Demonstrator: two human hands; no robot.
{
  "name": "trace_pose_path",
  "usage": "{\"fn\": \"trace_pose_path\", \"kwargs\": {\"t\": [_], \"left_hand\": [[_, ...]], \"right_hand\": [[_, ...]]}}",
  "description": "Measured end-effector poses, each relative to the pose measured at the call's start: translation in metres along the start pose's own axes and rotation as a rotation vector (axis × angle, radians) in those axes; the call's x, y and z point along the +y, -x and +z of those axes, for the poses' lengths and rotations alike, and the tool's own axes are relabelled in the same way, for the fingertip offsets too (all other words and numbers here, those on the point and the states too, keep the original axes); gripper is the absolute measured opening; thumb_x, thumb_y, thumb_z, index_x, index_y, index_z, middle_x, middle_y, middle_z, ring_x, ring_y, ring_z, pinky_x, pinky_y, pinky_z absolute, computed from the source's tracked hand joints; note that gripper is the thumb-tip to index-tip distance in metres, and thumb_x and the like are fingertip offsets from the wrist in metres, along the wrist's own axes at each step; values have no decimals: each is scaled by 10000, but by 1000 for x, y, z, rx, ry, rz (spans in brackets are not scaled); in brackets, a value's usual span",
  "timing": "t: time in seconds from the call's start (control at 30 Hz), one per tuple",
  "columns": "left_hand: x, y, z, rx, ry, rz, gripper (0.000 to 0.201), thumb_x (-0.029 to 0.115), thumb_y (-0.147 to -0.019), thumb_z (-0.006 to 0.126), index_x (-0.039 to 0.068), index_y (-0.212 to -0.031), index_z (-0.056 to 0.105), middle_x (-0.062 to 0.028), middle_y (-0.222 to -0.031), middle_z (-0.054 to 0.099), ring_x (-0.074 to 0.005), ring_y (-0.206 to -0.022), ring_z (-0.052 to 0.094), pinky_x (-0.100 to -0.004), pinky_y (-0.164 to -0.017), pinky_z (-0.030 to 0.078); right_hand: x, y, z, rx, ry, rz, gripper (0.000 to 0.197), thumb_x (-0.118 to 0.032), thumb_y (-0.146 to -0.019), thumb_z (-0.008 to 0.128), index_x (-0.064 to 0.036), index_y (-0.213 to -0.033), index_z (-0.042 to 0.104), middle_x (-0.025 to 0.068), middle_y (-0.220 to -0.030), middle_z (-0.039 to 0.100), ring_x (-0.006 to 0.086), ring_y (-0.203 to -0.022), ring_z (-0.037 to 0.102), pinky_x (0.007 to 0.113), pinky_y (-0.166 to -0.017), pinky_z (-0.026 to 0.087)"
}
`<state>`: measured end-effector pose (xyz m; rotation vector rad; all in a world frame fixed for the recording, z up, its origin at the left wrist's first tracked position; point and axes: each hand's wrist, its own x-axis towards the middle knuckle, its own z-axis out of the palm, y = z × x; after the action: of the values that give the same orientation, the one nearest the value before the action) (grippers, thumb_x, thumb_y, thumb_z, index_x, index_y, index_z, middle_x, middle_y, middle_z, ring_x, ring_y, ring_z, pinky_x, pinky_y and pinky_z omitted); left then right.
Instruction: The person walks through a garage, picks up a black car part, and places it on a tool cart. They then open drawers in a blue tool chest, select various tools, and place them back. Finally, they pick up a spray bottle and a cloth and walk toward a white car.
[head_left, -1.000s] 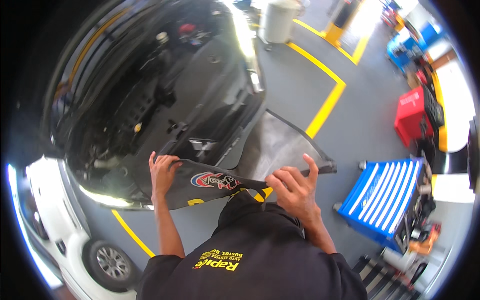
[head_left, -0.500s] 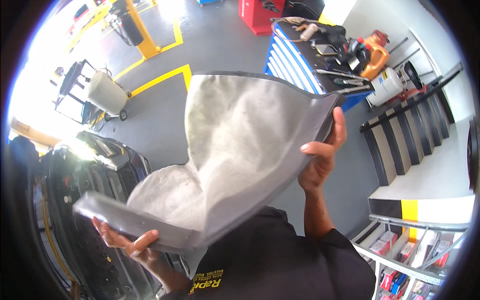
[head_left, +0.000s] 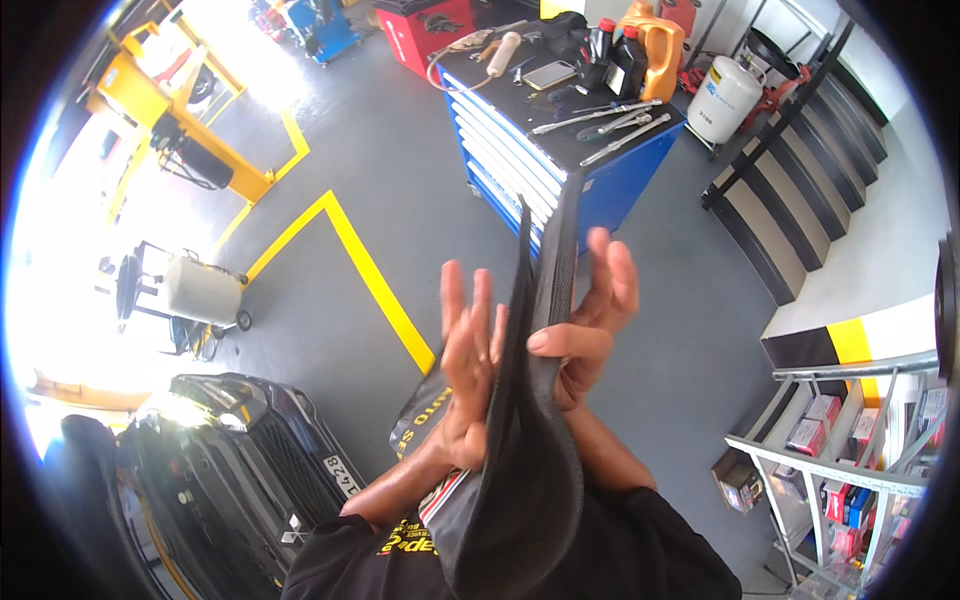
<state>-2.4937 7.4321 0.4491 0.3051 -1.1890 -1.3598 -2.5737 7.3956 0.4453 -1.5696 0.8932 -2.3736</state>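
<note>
A dark fender cover [head_left: 520, 520], doubled over, stands on edge in front of my chest, its two black-bound edges close together and pointing away from me. My right hand [head_left: 588, 345] grips its right side, thumb over the edge and fingers behind. On the other side, my left hand [head_left: 466, 385] lies against the cover with its fingers stretched out and apart. A printed flap of the cover shows beyond my left wrist. The pale grey lining is hidden inside the fold.
A blue tool cabinet [head_left: 620, 190] carrying wrenches, a phone and bottles stands ahead. A car with its front open [head_left: 230, 480] is at left, near a grey tank on wheels [head_left: 200, 290]. Metal shelving [head_left: 850, 470] holds boxes at right, below stairs [head_left: 790, 190].
The cover, spread wide with its grey lining facing up, is now doubled over. My hands came together; the left moved right from the lower left, and its fingers straightened. The view shifted too.
</note>
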Motion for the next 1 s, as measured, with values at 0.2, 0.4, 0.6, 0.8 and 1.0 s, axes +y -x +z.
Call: {"fn": "trace_pose_path", "kwargs": {"t": [0.2, 0.4, 0.6, 0.8, 1.0], "left_hand": [[-10, -32, -44, 42, 191, -358, 1293, 913, -818, 551, 156, -1697, -19, -237, -1735, 12, -375, -1619, 24, -533, -1301, 43], [-61, -94, -136, 186, 296, 139, 1207, 910, -860, 463, 154, -1703, 45, -295, -1726, 88, -460, -1589, 176, -655, -1280, 68], [-18, -211, -204, 468, 125, 250, 1148, 827, -905, 535, 198, -1705, 3, -257, -1744, 12, -473, -1588, 165, -643, -1275, 157], [-4, -272, -276, 359, 128, 213, 1239, 752, -864, 688, 222, -1691, -67, -236, -1734, -132, -570, -1472, 356, -633, -1097, 483], [12, -309, -400, 181, 175, -45, 1208, 876, -835, 571, 15, -1616, 243, -336, -1608, 308, -521, -1370, 513, -599, -1098, 505]], "right_hand": [[55, -24, -3, -361, 239, 35, 213, -315, -1061, 536, -176, -1144, 675, 230, -1508, 487, 441, -1504, 327, 631, -1233, 154], [133, -34, 76, -430, 300, 10, 299, -363, -1007, 568, -139, -1184, 655, 193, -1484, 489, 443, -1494, 335, 650, -1219, 162], [218, -94, 175, -754, 351, -149, 510, -621, -956, 599, -146, -1137, 642, 119, -1221, 615, 337, -1364, 518, 606, -1238, 212], [318, -131, 237, -780, 249, -183, 685, -761, -795, 711, -103, -948, 596, 81, -940, 631, 280, -906, 665, 428, -1001, 486], [408, -131, 259, -617, 446, -187, 653, -719, -704, 837, -148, -688, 521, -20, -629, 490, 173, -560, 507, 327, -614, 390]]}}
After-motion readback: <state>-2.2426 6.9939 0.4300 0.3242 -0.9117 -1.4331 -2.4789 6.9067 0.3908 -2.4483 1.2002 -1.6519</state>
